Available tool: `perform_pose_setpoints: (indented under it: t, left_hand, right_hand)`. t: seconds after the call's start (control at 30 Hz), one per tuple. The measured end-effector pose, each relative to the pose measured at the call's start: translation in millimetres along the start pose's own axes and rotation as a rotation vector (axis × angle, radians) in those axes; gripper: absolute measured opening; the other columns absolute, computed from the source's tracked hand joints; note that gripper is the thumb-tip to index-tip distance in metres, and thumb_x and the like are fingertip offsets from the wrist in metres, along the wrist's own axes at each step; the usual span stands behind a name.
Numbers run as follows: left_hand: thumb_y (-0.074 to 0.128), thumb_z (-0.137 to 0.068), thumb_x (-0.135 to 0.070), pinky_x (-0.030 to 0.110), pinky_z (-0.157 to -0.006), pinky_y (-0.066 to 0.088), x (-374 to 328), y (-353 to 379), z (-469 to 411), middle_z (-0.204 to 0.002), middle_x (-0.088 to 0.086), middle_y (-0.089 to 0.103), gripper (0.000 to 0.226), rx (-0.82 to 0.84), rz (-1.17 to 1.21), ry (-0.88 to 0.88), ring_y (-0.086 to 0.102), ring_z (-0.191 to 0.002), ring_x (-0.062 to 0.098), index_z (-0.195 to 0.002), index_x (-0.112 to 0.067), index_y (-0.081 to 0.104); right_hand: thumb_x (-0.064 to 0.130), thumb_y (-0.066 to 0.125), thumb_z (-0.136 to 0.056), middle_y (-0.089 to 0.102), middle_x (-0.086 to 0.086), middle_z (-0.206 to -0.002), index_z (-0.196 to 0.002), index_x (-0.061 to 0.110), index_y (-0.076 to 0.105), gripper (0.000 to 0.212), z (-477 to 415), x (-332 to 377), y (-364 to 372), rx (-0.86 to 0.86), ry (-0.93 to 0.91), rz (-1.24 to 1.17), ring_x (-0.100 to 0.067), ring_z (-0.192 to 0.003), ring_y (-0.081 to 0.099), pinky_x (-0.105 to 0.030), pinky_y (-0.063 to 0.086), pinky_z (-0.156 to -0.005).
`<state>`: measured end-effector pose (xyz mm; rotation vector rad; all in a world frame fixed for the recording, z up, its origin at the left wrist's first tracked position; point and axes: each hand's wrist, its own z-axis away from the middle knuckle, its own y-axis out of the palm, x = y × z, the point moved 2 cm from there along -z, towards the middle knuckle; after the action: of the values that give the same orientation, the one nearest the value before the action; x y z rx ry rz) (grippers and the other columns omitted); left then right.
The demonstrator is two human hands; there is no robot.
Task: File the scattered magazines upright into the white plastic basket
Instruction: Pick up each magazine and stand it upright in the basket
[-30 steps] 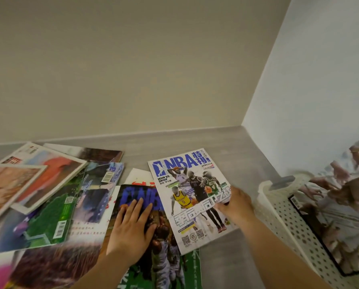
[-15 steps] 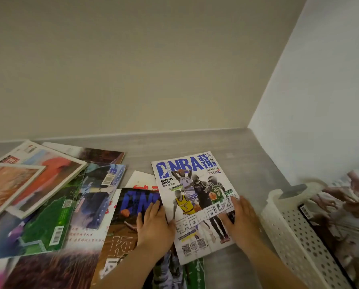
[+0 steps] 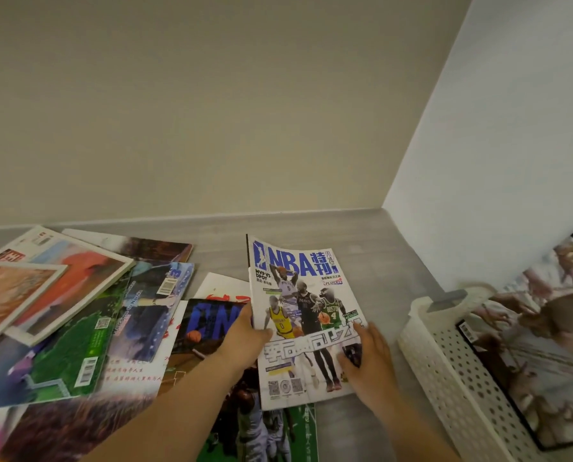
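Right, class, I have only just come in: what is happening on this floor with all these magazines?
A person is tidying magazines into a white plastic basket at the right, which already holds one magazine. Both hands grip the NBA magazine: the left hand at its left edge, the right hand at its lower right. Its top end looks raised off the pile. Many other magazines lie overlapping on the grey floor to the left.
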<state>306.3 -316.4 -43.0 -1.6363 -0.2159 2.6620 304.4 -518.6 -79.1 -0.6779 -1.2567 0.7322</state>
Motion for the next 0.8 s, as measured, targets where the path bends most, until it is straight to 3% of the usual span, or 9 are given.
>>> perform_pose_setpoints:
  t: [0.07, 0.13, 0.27, 0.33, 0.37, 0.5, 0.63, 0.7, 0.8]
  left_hand:
    - [0.046, -0.086, 0.006, 0.022, -0.064, 0.05, 0, -6, 3, -0.104, 0.004, 0.059, 0.049, 0.054, 0.039, 0.048, 0.059, -0.087, 0.018, -0.13, -0.015, 0.04]
    - [0.046, -0.087, 0.006, 0.02, -0.062, 0.049, -6, -15, 10, -0.103, -0.001, 0.059, 0.05, 0.113, 0.076, 0.098, 0.058, -0.085, 0.014, -0.128, -0.022, 0.042]
    - [0.047, -0.086, 0.007, 0.022, -0.061, 0.054, -24, -36, 26, -0.098, -0.002, 0.066, 0.046, 0.166, 0.114, 0.234, 0.064, -0.085, 0.014, -0.115, -0.028, 0.048]
    - [0.048, -0.085, 0.008, 0.021, -0.057, 0.056, -36, -45, 37, -0.087, -0.009, 0.072, 0.045, 0.184, 0.133, 0.296, 0.069, -0.076, 0.01, -0.107, -0.031, 0.053]
    - [0.047, -0.085, 0.009, 0.019, -0.054, 0.055, -42, -48, 43, -0.082, -0.012, 0.074, 0.046, 0.205, 0.136, 0.329, 0.07, -0.071, 0.007, -0.103, -0.032, 0.055]
    - [0.044, -0.083, 0.012, 0.019, -0.052, 0.055, -70, -50, 63, -0.079, -0.011, 0.076, 0.047, 0.303, 0.155, 0.452, 0.071, -0.07, 0.007, -0.102, -0.029, 0.056]
    - [0.046, -0.082, 0.012, 0.025, -0.063, 0.059, -91, -35, 73, -0.088, -0.009, 0.076, 0.049, 0.358, 0.13, 0.523, 0.072, -0.079, 0.012, -0.109, -0.028, 0.056]
    - [0.048, -0.082, 0.012, 0.025, -0.063, 0.059, -102, -20, 75, -0.087, -0.009, 0.075, 0.048, 0.37, 0.076, 0.545, 0.071, -0.077, 0.011, -0.109, -0.027, 0.056]
    - [0.051, -0.082, 0.01, 0.017, -0.057, 0.056, -121, 12, 74, -0.075, -0.012, 0.074, 0.038, 0.332, 0.009, 0.572, 0.069, -0.066, 0.004, -0.104, -0.021, 0.058]
  right_hand:
    - [0.02, 0.058, -0.083, 0.03, -0.008, -0.146, -0.133, 0.017, 0.031, 0.057, 4, 2, -5, 0.007, -0.004, -0.095, -0.022, -0.135, 0.025, -0.039, 0.021, -0.113]
    - [0.012, 0.056, -0.084, 0.047, -0.008, -0.133, -0.126, 0.019, 0.04, 0.046, 10, 7, -11, 0.028, -0.008, -0.272, -0.022, -0.122, 0.046, -0.041, 0.039, -0.104]
    - [0.025, 0.049, -0.089, 0.039, -0.008, -0.14, -0.137, 0.021, 0.024, 0.053, 19, 23, -30, -0.01, 0.029, -0.54, -0.019, -0.114, 0.051, -0.021, 0.045, -0.079]
    - [0.03, 0.049, -0.088, 0.045, 0.001, -0.127, -0.137, 0.023, 0.023, 0.056, 21, 36, -44, -0.028, 0.025, -0.708, -0.001, -0.09, 0.056, -0.009, 0.046, -0.064]
    - [0.032, 0.049, -0.088, 0.047, 0.005, -0.122, -0.136, 0.023, 0.024, 0.056, 22, 43, -52, -0.031, 0.027, -0.78, 0.002, -0.084, 0.055, -0.011, 0.047, -0.061]
    - [0.031, 0.05, -0.085, 0.068, -0.007, -0.104, -0.123, 0.013, 0.047, 0.042, 25, 59, -93, 0.055, -0.023, -0.939, -0.024, -0.093, 0.065, -0.04, 0.053, -0.08]
    - [0.016, 0.052, -0.082, 0.074, -0.006, -0.081, -0.107, 0.011, 0.059, 0.027, 39, 54, -139, 0.044, -0.103, -1.144, -0.024, -0.077, 0.07, -0.037, 0.058, -0.066]
    - [0.016, 0.053, -0.084, 0.075, -0.002, -0.073, -0.094, 0.019, 0.063, 0.014, 48, 47, -159, -0.068, -0.084, -1.156, -0.02, -0.07, 0.071, -0.036, 0.059, -0.06]
    - [0.016, 0.052, -0.086, 0.074, 0.006, -0.065, -0.083, 0.026, 0.063, 0.015, 63, 32, -185, -0.267, -0.146, -1.133, -0.014, -0.063, 0.07, -0.029, 0.058, -0.052]
